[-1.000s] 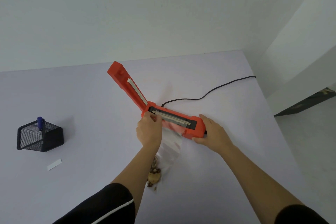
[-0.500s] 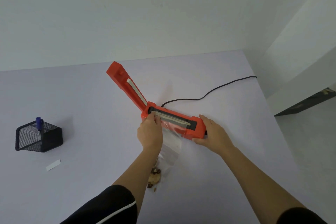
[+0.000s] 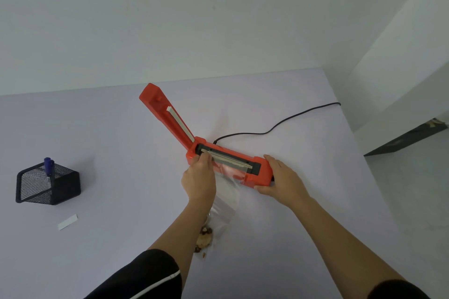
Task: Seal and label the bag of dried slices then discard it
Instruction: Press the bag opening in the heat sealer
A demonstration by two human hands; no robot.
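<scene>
An orange heat sealer (image 3: 261, 172) lies on the pale table (image 3: 121, 141) with its lid arm (image 3: 167, 116) raised up and to the left. A clear plastic bag (image 3: 227, 201) has its open end laid across the sealer's bar; dried slices (image 3: 204, 239) sit at its near end. My left hand (image 3: 199, 177) pinches the left corner of the bag's mouth at the bar. My right hand (image 3: 281, 179) grips the sealer's right end. A white label strip (image 3: 68, 221) lies at the left, near a marker (image 3: 49, 169).
A black mesh holder (image 3: 48, 187) with the blue marker stands at the far left. The sealer's black cord (image 3: 279, 125) runs right toward the table's far edge. A white wall is behind the table, and the floor drops away on the right.
My left hand has slid slightly up along the bag's mouth toward the sealing bar. My right hand stays on the sealer's end. The lid arm stays raised.
</scene>
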